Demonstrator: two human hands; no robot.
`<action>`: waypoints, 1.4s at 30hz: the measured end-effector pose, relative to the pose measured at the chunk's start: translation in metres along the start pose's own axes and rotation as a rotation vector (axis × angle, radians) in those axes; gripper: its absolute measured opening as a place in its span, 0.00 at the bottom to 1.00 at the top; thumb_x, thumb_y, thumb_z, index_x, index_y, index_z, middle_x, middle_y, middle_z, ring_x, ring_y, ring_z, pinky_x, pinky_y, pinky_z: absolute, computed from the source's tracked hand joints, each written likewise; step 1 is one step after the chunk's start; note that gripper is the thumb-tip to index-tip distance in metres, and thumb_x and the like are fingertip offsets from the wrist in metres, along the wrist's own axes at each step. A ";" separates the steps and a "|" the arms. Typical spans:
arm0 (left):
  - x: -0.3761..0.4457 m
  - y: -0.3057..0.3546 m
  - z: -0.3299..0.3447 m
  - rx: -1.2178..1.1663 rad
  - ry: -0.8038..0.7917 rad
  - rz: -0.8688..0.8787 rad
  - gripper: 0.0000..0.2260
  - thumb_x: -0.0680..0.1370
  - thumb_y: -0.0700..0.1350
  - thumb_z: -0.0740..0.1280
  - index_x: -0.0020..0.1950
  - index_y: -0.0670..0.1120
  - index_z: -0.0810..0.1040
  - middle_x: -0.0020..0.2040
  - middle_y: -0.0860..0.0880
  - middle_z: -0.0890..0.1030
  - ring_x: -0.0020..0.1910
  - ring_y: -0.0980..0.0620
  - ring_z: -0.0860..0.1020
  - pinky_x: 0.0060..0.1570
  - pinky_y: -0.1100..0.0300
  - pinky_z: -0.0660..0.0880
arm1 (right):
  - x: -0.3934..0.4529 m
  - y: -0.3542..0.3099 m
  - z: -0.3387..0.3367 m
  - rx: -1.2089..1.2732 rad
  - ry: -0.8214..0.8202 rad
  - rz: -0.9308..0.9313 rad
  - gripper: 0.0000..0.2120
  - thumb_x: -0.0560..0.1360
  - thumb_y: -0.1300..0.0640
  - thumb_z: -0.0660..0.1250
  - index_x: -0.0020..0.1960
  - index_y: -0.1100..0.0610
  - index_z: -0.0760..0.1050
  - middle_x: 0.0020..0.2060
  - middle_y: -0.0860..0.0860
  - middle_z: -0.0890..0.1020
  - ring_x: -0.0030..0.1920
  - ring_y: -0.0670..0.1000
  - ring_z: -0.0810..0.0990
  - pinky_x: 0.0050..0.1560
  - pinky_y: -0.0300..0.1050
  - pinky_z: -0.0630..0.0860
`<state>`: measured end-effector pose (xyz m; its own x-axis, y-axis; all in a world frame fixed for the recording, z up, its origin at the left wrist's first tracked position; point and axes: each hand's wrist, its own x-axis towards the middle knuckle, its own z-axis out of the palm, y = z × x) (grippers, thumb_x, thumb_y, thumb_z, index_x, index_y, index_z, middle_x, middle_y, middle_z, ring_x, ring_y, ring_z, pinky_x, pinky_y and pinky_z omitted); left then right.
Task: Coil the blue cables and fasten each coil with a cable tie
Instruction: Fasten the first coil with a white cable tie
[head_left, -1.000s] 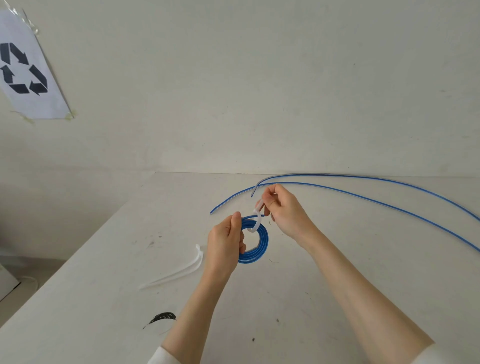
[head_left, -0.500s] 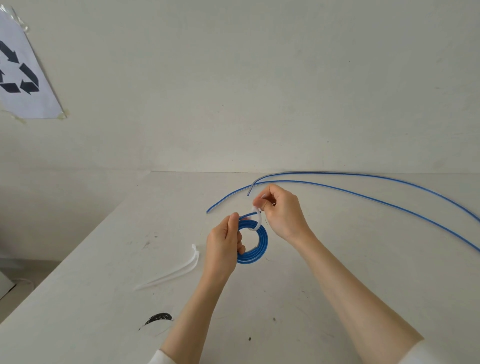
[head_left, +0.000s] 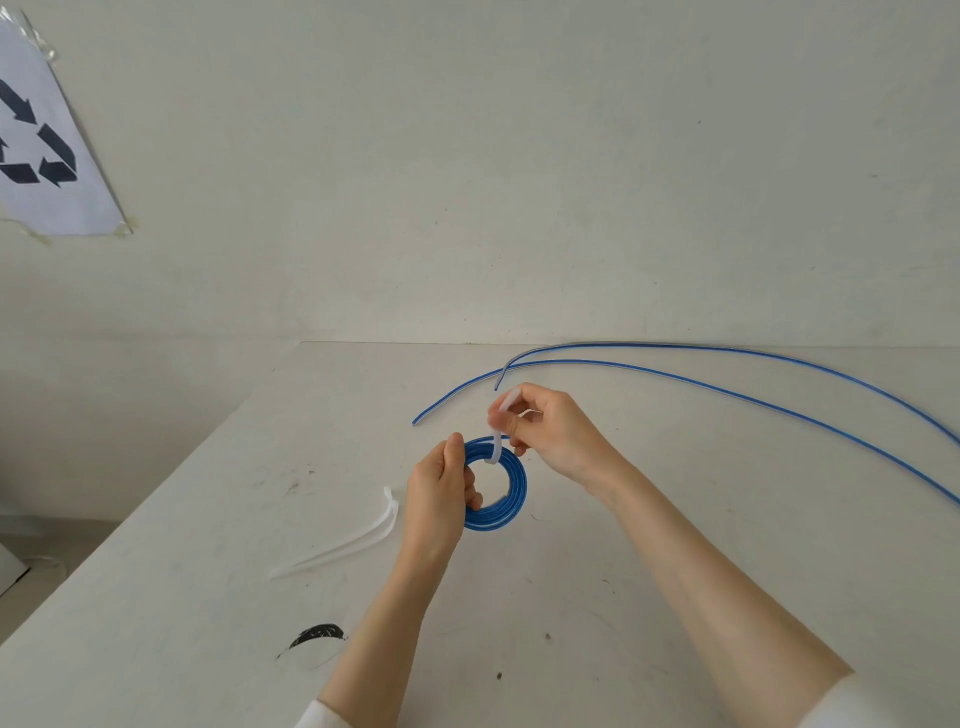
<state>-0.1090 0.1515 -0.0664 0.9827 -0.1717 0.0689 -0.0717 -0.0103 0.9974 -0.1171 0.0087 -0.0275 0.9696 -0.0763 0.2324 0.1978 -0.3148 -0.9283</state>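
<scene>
The left hand (head_left: 439, 499) held the blue coil (head_left: 506, 488) at its left side, with the fingers closed around the turns, so the coil stood tilted just above the white counter (head_left: 597, 597). The right hand (head_left: 556, 431) was above the coil's top edge, and its fingers were pinched together on the white cable tie (head_left: 496, 441), which passed around the top turns of the coil and rose up to the fingertips. I could not tell whether the tail of the tie was already inside its head, because the fingers hid that part.

Two more blue cables (head_left: 727, 371) lay uncoiled on the counter behind the hands, and they ran away to the right edge of the view. Some spare cable ties (head_left: 363, 535) lay on the counter just to the left of the left hand.

In my judgement the first coil was in the fastening step, and the two long cables were not yet done. Several things could go wrong from here. If the left hand loosened its hold before the tie locked, the stiff turns could spring open and the coil would lose its shape. If the tail slipped out of the pinch, the loop would fall open and the threading would start again. If the tie caught only some turns, the others would stay free after tightening.
</scene>
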 end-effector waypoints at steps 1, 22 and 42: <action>-0.001 -0.001 0.001 0.004 0.002 -0.002 0.17 0.81 0.47 0.54 0.32 0.46 0.66 0.21 0.56 0.63 0.20 0.58 0.62 0.30 0.58 0.64 | 0.000 0.001 0.001 -0.042 0.018 -0.016 0.05 0.72 0.56 0.71 0.38 0.51 0.76 0.37 0.47 0.81 0.31 0.41 0.77 0.33 0.35 0.74; -0.001 -0.017 0.007 -0.096 0.018 -0.023 0.16 0.82 0.49 0.53 0.35 0.45 0.64 0.23 0.57 0.59 0.23 0.56 0.60 0.24 0.66 0.66 | 0.001 0.012 0.013 -0.251 0.144 -0.018 0.09 0.70 0.61 0.72 0.36 0.53 0.73 0.32 0.42 0.78 0.33 0.36 0.77 0.36 0.28 0.72; -0.011 -0.018 0.012 -0.054 -0.251 0.120 0.14 0.81 0.43 0.58 0.64 0.57 0.68 0.51 0.51 0.77 0.31 0.53 0.76 0.45 0.57 0.79 | 0.000 0.027 0.012 -0.208 0.421 0.059 0.06 0.76 0.67 0.59 0.42 0.60 0.70 0.30 0.50 0.75 0.30 0.47 0.74 0.29 0.41 0.74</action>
<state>-0.1207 0.1417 -0.0852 0.8943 -0.4072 0.1855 -0.1690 0.0766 0.9826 -0.1102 0.0113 -0.0562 0.8269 -0.4637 0.3180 0.0691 -0.4775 -0.8759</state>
